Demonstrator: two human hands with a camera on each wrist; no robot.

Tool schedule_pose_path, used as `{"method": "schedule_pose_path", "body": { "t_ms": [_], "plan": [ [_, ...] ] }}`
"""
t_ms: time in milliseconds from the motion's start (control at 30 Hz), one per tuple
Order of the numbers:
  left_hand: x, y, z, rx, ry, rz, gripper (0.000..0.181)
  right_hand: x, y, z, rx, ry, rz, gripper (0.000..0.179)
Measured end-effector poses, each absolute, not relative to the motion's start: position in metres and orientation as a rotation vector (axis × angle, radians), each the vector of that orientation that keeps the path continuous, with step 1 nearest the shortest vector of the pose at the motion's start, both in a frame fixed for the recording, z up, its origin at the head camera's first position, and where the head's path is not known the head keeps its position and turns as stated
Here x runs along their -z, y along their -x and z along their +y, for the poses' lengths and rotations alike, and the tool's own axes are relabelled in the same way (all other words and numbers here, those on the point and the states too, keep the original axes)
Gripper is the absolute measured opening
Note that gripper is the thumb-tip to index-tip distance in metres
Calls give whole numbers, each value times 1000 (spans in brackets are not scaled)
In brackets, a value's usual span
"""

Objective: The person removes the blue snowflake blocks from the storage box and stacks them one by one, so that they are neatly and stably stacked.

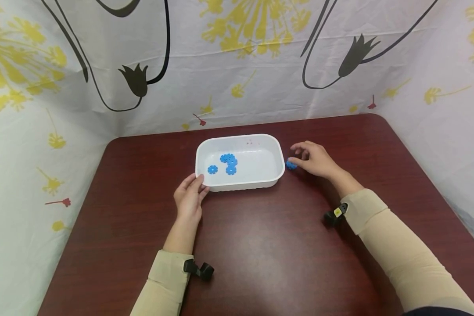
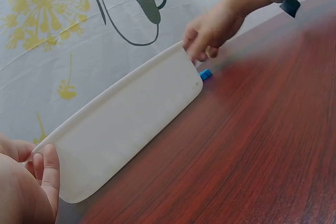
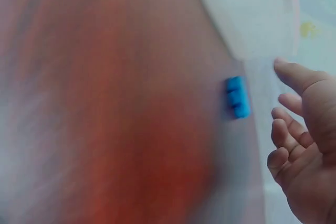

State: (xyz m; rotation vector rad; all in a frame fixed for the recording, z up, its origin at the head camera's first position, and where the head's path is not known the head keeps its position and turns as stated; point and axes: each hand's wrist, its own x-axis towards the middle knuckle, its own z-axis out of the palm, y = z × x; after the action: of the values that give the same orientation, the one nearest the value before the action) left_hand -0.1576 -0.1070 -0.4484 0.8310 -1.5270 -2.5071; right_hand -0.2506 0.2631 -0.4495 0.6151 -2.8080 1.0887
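Beige sleeves (image 1: 403,259) cross the worktop (image 1: 245,237). Left hand (image 1: 188,198) pinches the white tray's (image 1: 256,169) rim; right hand (image 1: 315,159), fingers (image 3: 279,158) relaxed, hovers beside blue pieces (image 3: 237,98).

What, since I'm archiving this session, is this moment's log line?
left hand: grips tray; right hand: empty, near blue piece; blue piece: on table beside tray; blue discs: inside tray

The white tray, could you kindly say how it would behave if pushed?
The white tray would probably slide rather than tip, being low and broad. Its evenly shaped walls suggest stiffness. The left hand, gripping one corner, might make it pivot.
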Motion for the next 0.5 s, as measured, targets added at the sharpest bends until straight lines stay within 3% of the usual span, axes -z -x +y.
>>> {"method": "schedule_pose_path", "body": {
  "t_ms": [500],
  "plan": [
    [450,159,-108,2511,-836,-1517,37,412,260,206,-1415,-563,-2636,34]
  ]
}}
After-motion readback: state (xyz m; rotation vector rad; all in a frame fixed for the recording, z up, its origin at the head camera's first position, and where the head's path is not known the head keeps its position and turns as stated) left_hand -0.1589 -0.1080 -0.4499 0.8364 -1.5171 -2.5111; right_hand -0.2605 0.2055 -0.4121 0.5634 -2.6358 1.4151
